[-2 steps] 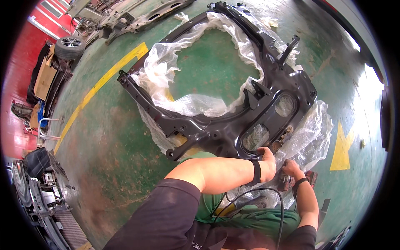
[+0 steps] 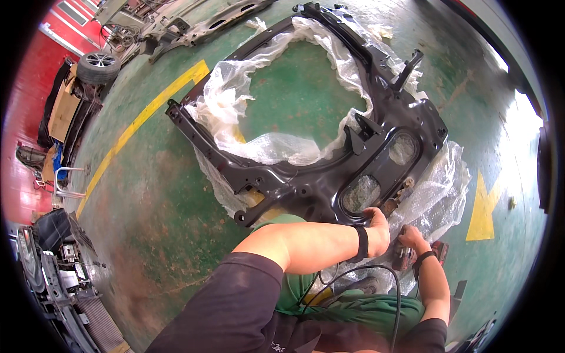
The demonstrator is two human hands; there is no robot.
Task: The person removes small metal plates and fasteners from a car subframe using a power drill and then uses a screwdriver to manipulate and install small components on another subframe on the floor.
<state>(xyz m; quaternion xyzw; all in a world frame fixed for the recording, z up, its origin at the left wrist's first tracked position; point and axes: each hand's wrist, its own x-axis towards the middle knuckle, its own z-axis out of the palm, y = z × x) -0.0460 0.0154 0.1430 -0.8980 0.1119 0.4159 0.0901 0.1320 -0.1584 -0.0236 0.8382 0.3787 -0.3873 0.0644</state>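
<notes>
Staying as before, the right hand [image 2: 414,236] wraps its fingers round a red-and-black power tool [image 2: 404,257]; the left hand [image 2: 378,223], finger pinch unclear, is at the black metal frame [image 2: 318,191] on green floor [image 2: 170,200]

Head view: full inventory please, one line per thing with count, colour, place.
Metal frame: 1, black, centre, on the floor
Plastic wrap: count unclear, clear, around and under the frame
Power tool: 1, dark and red, in the right hand
Cable: 1, black, across the lap
Wheel: 1, black tyre, upper left
Cardboard: count unclear, brown, left
Car parts: several, mostly dark, lower left
Long metal part: 1, grey, top
Floor markings: at least 2, yellow, left and right
Floor: 1, green, throughout
Wall: 1, red, left
Wristbands: 2, black, both wrists
Left hand: 1, bare, frame's near edge
Right hand: 1, bare, on the tool
</notes>
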